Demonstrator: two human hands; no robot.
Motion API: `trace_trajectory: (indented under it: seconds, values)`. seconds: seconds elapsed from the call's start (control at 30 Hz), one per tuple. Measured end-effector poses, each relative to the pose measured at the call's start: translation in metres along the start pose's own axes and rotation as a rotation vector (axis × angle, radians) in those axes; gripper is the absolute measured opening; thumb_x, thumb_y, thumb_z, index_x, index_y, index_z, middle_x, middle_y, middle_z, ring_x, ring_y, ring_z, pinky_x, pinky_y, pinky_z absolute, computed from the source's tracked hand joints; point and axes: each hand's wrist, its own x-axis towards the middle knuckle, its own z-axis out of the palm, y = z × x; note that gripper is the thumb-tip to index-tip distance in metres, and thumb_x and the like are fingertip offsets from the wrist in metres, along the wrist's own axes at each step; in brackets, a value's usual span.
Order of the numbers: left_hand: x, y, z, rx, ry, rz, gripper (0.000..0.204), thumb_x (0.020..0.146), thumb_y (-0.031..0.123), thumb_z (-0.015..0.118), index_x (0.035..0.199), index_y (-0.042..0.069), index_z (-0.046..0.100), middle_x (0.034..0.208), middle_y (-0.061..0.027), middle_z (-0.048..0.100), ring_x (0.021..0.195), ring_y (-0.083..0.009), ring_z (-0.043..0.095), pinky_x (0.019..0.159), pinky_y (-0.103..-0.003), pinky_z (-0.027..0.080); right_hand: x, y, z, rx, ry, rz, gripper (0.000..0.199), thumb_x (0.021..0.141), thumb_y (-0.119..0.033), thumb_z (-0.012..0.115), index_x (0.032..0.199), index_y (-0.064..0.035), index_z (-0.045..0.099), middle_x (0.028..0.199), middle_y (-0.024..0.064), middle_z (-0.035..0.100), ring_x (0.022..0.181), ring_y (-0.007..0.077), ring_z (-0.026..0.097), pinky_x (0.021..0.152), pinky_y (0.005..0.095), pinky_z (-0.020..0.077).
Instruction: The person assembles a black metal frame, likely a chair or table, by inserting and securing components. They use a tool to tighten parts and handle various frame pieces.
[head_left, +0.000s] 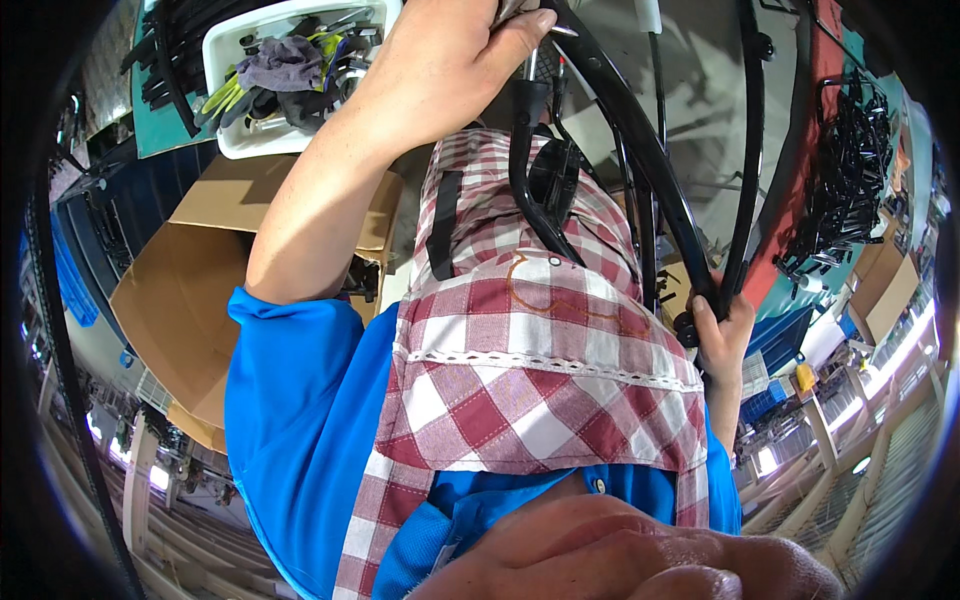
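Note:
At the top edge, my left hand (pixel 450 70) is closed, thumb and fingers pressed together around something metallic that is mostly cut off by the frame. Beside its fingertips runs a long curved black metal tube (pixel 640 140), which slants down to the right. Lower on the right, my right hand (pixel 725 335) is wrapped round the lower end of the black tubing, where a second black tube (pixel 750 150) meets it. More bent black rods (pixel 530 170) hang between the tube and my checked apron (pixel 540 330).
A white bin (pixel 230 145) with gloves and metal tools stands at upper left, above an open cardboard box (pixel 180 310). To the right, a heap of black metal parts (pixel 840 180) lies on a green surface beside a red edge (pixel 790 190).

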Motion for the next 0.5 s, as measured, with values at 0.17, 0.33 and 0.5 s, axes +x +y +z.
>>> trace_trajectory:
  seconds: [0.17, 0.33, 0.5]
  values:
    - [0.007, 0.002, 0.009, 0.358, -0.067, 0.063, 0.026, 0.092, 0.016, 0.058, 0.110, 0.004, 0.045, 0.072, -0.0229, 0.062, 0.067, -0.0433, 0.064, 0.063, -0.051, 0.049, -0.002, -0.001, 0.006, -0.013, 0.010, 0.031, 0.040, 0.080, -0.018, 0.067, 0.111, 0.0068, 0.062, 0.084, 0.0046, 0.062, 0.079, 0.0132, 0.055, 0.073, 0.0286, 0.0452]
    - [0.019, 0.014, 0.031, 0.585, -0.059, 0.166, 0.021, 0.089, 0.015, 0.059, 0.104, 0.005, 0.050, 0.072, -0.0175, 0.063, 0.067, -0.0347, 0.065, 0.059, -0.044, 0.050, 0.002, 0.004, 0.009, -0.052, 0.028, -0.020, 0.040, 0.079, -0.019, 0.067, 0.110, 0.0067, 0.063, 0.085, 0.0078, 0.064, 0.080, 0.0154, 0.057, 0.075, 0.0303, 0.0470]
    - [0.019, -0.015, 0.062, 0.839, 0.212, 0.608, 0.015, 0.085, 0.012, 0.065, 0.090, 0.010, 0.050, 0.065, -0.0021, 0.054, 0.055, -0.0155, 0.058, 0.047, -0.027, 0.044, 0.012, 0.007, 0.021, -0.074, 0.042, -0.132, 0.038, 0.081, -0.019, 0.067, 0.109, 0.0069, 0.062, 0.080, 0.0067, 0.061, 0.073, 0.0140, 0.054, 0.068, 0.0300, 0.0445]
